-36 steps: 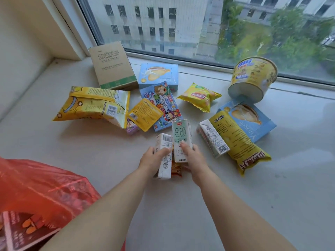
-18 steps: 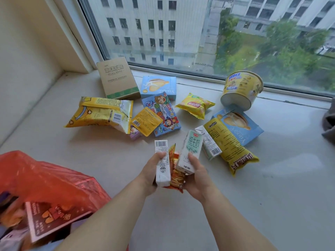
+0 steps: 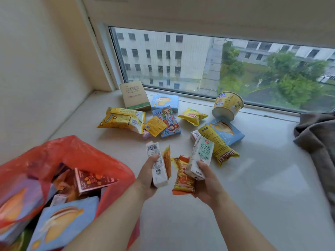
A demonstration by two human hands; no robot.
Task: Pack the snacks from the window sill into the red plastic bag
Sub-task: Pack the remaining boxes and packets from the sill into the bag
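My left hand (image 3: 146,175) grips a white milk carton (image 3: 157,163) with a thin orange packet (image 3: 167,159) behind it. My right hand (image 3: 206,180) grips a second milk carton (image 3: 201,158) with green print, together with an orange snack packet (image 3: 183,175). Both hands are lifted above the window sill (image 3: 253,187). The red plastic bag (image 3: 76,156) lies open at the lower left, holding a blue box (image 3: 61,218), a brown box (image 3: 90,180) and other packs. Several snacks remain on the sill, among them a yellow bag (image 3: 123,119) and a third carton (image 3: 195,136).
By the window stand a beige box (image 3: 135,95), a blue box (image 3: 165,101) and a tipped yellow tub (image 3: 227,105). A comic-print pack (image 3: 168,122), small yellow packs (image 3: 192,115), a long yellow bag (image 3: 219,147) and a blue box (image 3: 228,131) lie mid-sill. Grey cloth (image 3: 317,134) lies right.
Both hands lifted the two cartons and orange packets off the sill and drew them apart and toward me. The view tilted, bringing the open bag's contents into sight.
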